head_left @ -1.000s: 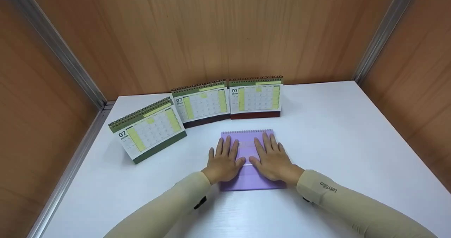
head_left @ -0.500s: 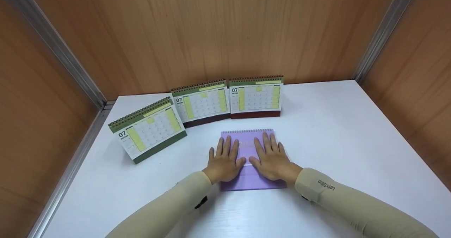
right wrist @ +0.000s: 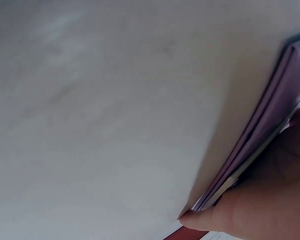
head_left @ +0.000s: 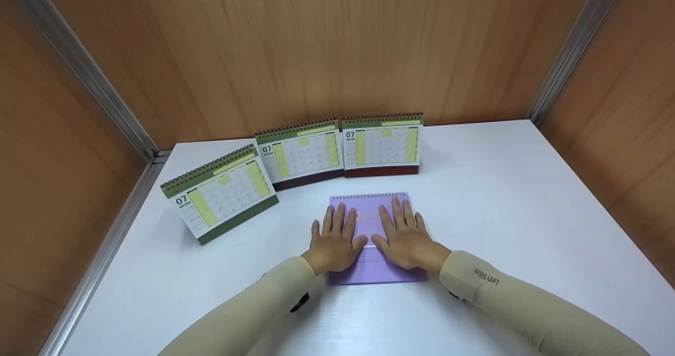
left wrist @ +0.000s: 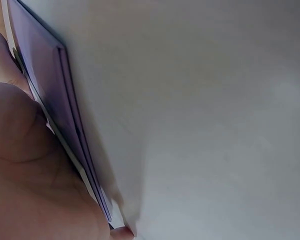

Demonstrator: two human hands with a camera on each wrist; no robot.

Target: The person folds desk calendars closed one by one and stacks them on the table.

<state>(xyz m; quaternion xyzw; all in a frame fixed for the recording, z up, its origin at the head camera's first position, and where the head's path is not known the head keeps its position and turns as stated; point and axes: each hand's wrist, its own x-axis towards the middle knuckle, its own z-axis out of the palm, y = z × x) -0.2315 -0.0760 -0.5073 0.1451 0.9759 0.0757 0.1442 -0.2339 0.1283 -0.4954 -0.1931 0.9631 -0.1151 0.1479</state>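
A purple spiral-bound desk calendar (head_left: 377,272) lies flat on the white table, its coil (head_left: 369,195) along the far edge. My left hand (head_left: 333,245) rests palm down over its left side, fingers straight and a little spread. On its right side my right hand (head_left: 408,242) lies the same way, the two thumbs pointing toward each other. In the left wrist view the calendar's folded purple edge (left wrist: 62,95) shows beside the palm. The right wrist view has the calendar's layered edge (right wrist: 265,107) next to the right hand (right wrist: 270,200).
Three calendars stand propped up farther back: one with a green base (head_left: 221,198) at the left, a dark-based one (head_left: 301,155) in the middle, and a red-based one (head_left: 382,145) to its right. Behind them rises a wooden panel (head_left: 337,45). The white table (head_left: 506,198) extends to the right.
Both hands stay spread on the purple calendar. The right forearm has shifted very slightly to the left; the standing calendars have not moved.
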